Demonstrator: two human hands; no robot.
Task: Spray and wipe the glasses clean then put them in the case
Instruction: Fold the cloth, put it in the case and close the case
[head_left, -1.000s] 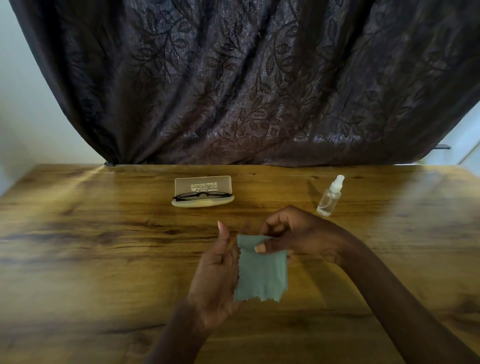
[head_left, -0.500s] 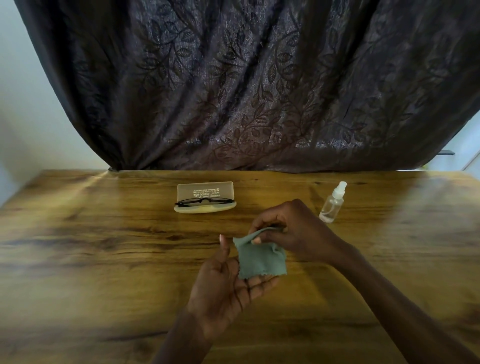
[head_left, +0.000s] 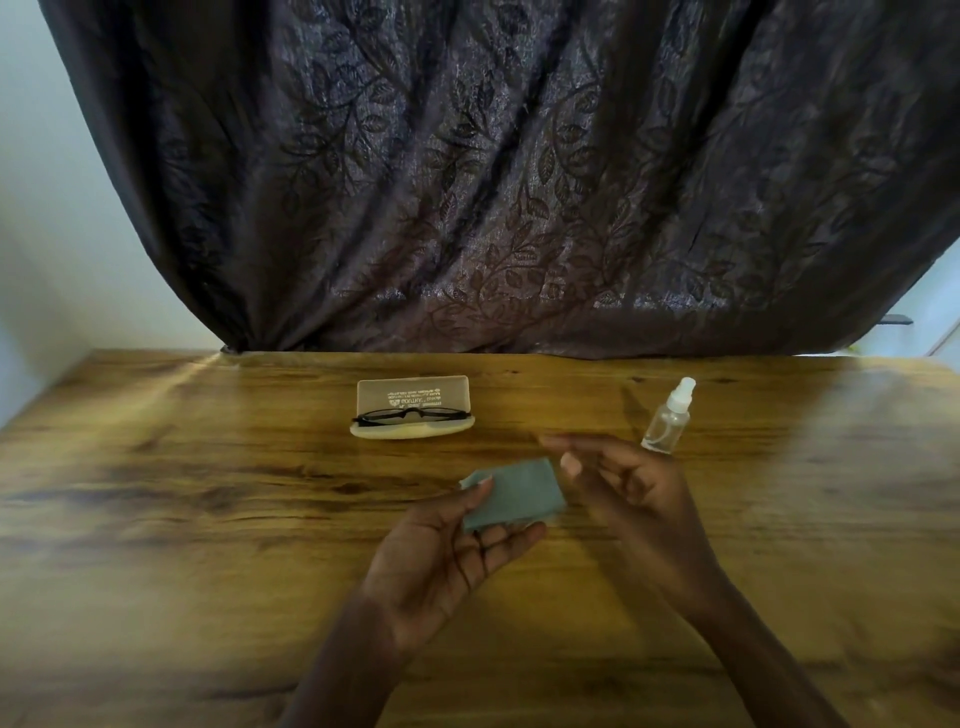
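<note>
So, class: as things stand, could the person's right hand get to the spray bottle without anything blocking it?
Probably yes. The right hand is open and holds nothing, the spray bottle stands upright just beyond its fingers, and only bare table lies between them. The cloth rests in the left hand.

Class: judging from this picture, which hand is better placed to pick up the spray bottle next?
Probably the right hand: it is open, empty and beside the spray bottle. The left hand holds the folded cloth.

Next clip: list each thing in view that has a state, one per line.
Case: open, lid upright.
Glasses: folded, lying in the case.
Spray bottle: upright, capped, untouched.
Cloth: folded, pinched in the left hand.
Right hand: open, empty, beside the cloth.
</note>
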